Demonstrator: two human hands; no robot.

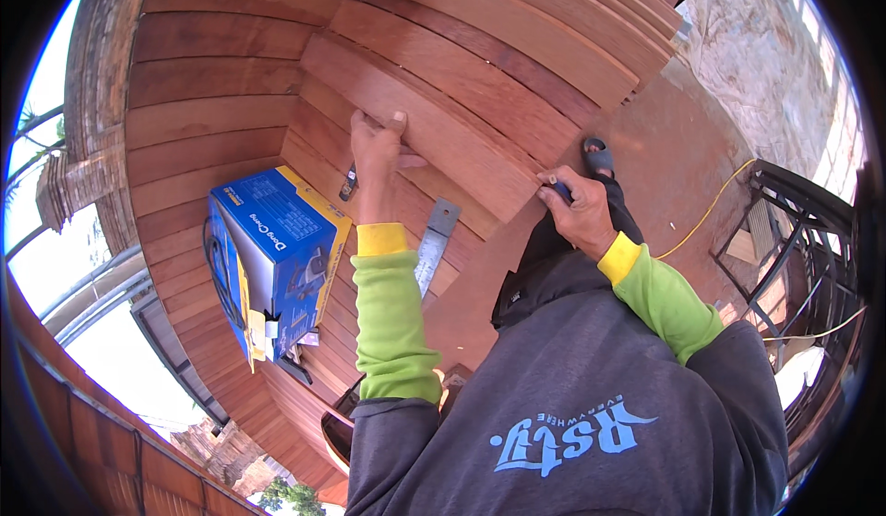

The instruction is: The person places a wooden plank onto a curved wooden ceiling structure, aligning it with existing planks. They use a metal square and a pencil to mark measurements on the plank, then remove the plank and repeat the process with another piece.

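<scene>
Plank (454, 154) at your L hand (376, 154), prob. for steadying, grip unclear; R hand (588, 210) clamps blue-handled tool (561, 190), plank end just beside.

The wooden plank (434, 133) is long, straight and reddish brown, with a smooth, faintly grained broad face turned upward. It lies flat over other boards (406, 184) of similar colour, running aslant from the upper left toward the lower right, its squared-off end just beside the right hand (583, 210). The left hand (377, 142) touches its near long edge. A short, dark-blue, pen-like tool (563, 190) is held between the right hand's thumb and fingers, close to that plank end; much of its body is hidden by the grip.
</scene>
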